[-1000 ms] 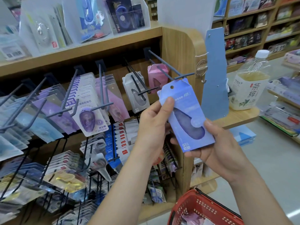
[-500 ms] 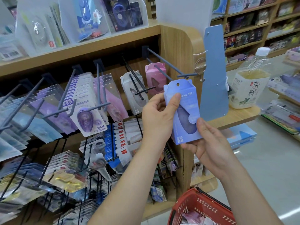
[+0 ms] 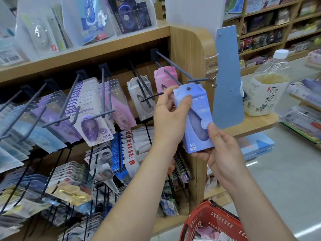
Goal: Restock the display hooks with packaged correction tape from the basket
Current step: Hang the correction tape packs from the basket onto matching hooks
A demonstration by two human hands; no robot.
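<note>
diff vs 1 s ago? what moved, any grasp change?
The blue correction tape box went from tilted to nearly upright and moved up to the hook tip, which now shows in its hang hole. The left hand shifted its thumb up the box front; the right hand keeps the lower end. Both grips held. The pink box, bottle and red basket are unchanged.

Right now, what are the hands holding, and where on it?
Blue correction tape box: left hand pinches its upper part, right hand supports its bottom, thumb on front.
</note>
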